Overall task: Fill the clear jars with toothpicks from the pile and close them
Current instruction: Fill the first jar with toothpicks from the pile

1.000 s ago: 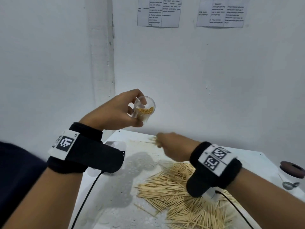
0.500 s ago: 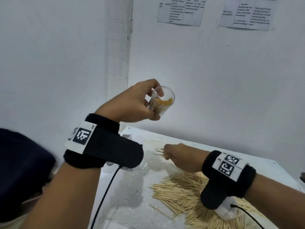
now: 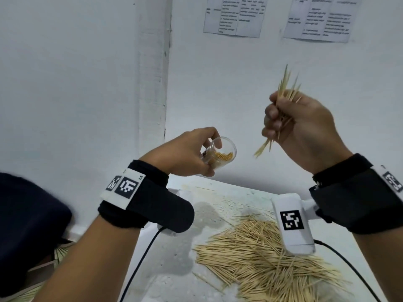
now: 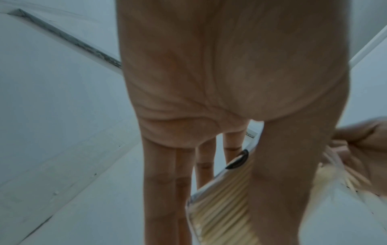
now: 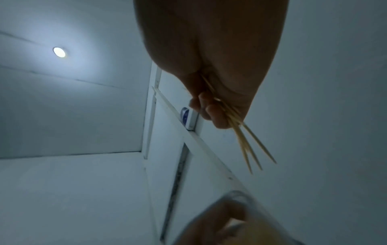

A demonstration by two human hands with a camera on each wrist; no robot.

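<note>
A white, dusty bench (image 3: 174,269) stands in the corner of a white-walled room, with two printed sheets (image 3: 234,16) taped to the wall above it. The pile of toothpicks (image 3: 261,258) spreads across the bench's right half, near the far edge; the left half shows bare surface. Both hands are raised above the bench, apart. The left hand (image 3: 185,153) curls round a clear jar (image 3: 220,154), tilted, open-mouthed and partly filled. The right hand (image 3: 301,127) clamps a small bundle of toothpicks (image 3: 285,88) higher up, beside the jar.
</note>
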